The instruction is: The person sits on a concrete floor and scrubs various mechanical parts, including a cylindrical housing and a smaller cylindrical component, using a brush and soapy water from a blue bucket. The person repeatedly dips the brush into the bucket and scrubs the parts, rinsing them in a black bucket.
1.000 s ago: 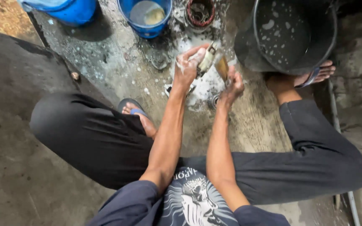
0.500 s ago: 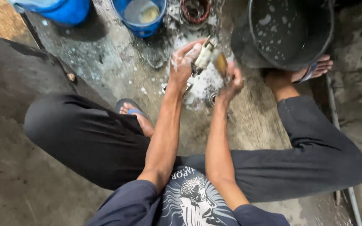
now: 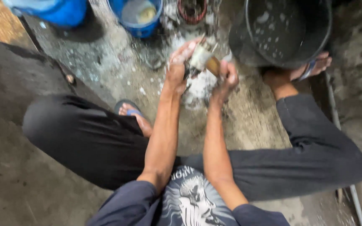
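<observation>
I squat over a wet concrete floor covered in white suds. My left hand (image 3: 177, 67) is foamy and grips a small pale, soapy metal part (image 3: 200, 54), blurred by motion. My right hand (image 3: 227, 77) is closed on a brown wooden-handled brush (image 3: 213, 65) pressed against that part. Both hands are held together above a heap of foam (image 3: 197, 88) on the floor.
A large black bucket (image 3: 290, 29) with sudsy water stands at the upper right by my right foot. A blue tub (image 3: 137, 16) with liquid and another blue container (image 3: 59, 10) sit at the top. A small dark round pot (image 3: 191, 8) is between them. A metal rail (image 3: 340, 125) runs along the right.
My hands have stayed together over the foam, and the part and brush have shifted slightly between them. The view has drifted a little.
</observation>
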